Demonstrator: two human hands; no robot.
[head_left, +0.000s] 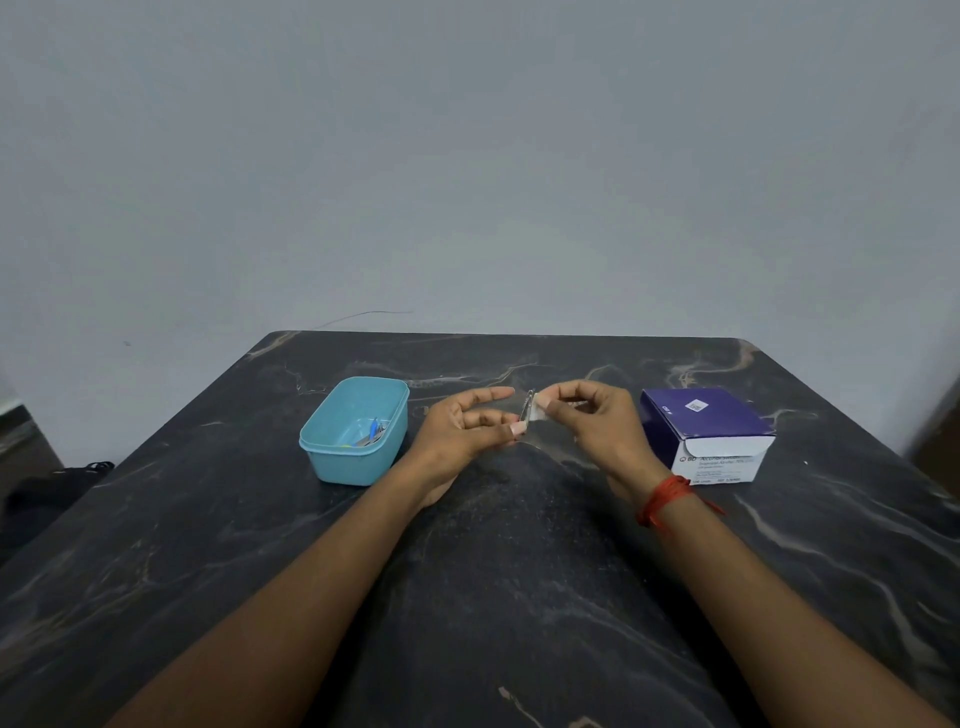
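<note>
Blue tub (343, 467) at left, small tools inside. Left hand (457, 431) pinches bottom of metal tool (526, 408). Best way, I think: hold tool still, rub wipe (540, 414) slowly along it, no slipping. Tool thin, shiny, silver, held up over middle of table (519, 571). Right hand (597, 421) pinches small white wipe against tool. Purple box (706, 431) at right.

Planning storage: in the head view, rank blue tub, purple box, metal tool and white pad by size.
1. purple box and blue tub, about alike
2. metal tool
3. white pad, partly hidden, so unsure
</note>
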